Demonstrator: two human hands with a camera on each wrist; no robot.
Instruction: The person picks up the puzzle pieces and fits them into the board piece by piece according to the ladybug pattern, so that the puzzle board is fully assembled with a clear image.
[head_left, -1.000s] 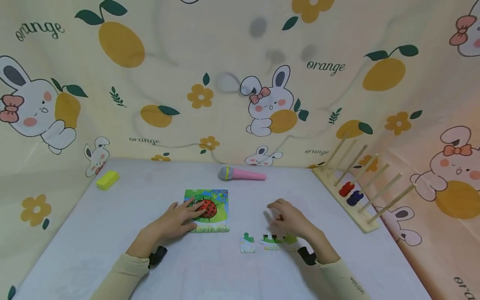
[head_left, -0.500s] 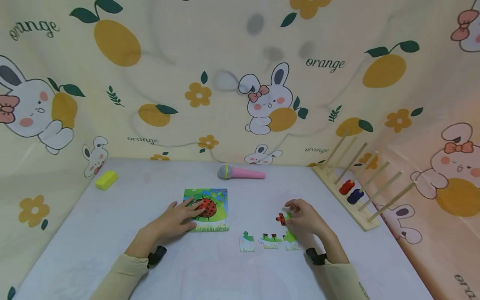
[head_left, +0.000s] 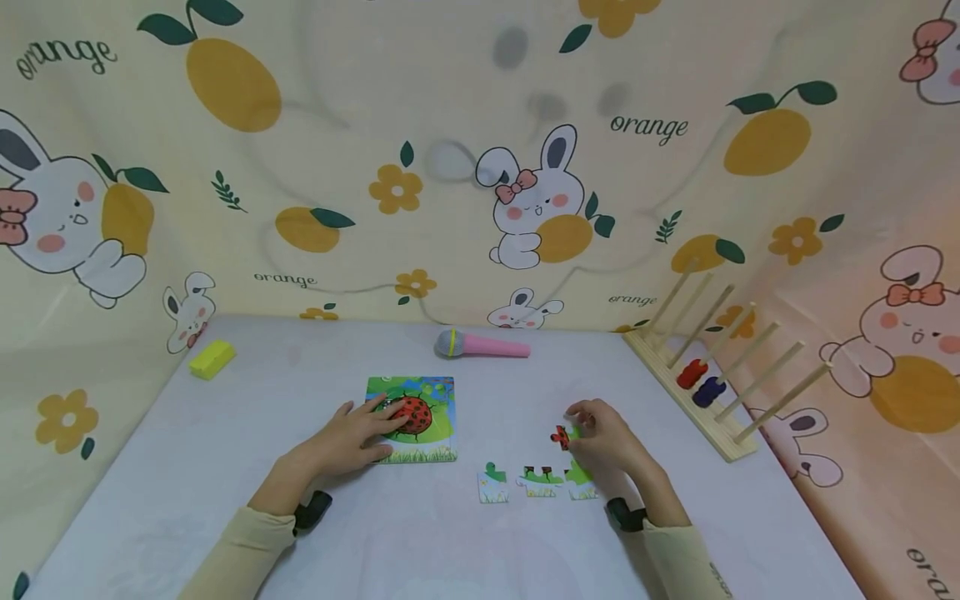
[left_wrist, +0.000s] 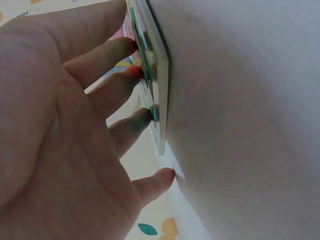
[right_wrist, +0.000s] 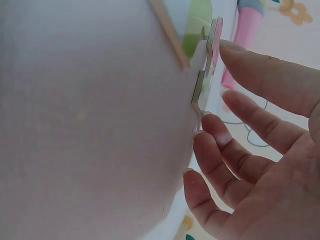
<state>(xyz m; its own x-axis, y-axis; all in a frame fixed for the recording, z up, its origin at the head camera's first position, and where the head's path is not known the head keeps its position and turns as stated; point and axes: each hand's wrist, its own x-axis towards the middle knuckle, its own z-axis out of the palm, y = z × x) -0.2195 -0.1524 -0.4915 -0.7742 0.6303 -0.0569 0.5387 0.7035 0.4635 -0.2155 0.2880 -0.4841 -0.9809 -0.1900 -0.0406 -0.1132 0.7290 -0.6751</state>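
My left hand [head_left: 352, 437] lies with spread fingers on the ladybug puzzle picture [head_left: 431, 442]; in the left wrist view several fingertips of that hand [left_wrist: 95, 125] touch its surface. A red and green puzzle piece [head_left: 560, 437] is at my right hand [head_left: 607, 437], whose thumb and index finger are around its right part. From the right wrist, the hand [right_wrist: 260, 140] shows its thumb against a thin piece [right_wrist: 215, 42], other fingers bent. Below lie a corner piece [head_left: 492, 487], a piece with black marks [head_left: 540, 482] and a green piece [head_left: 581, 479].
A pink toy microphone [head_left: 491, 346] lies at the back middle. The yellow block [head_left: 212, 359] is at the back left. On the right stands a wooden peg rack [head_left: 693, 400] with a red bead [head_left: 692, 374] and a blue bead [head_left: 708, 392].
My right hand has shifted to the right from over the red and green piece, uncovering it and the green piece below. My left hand stays on the picture.
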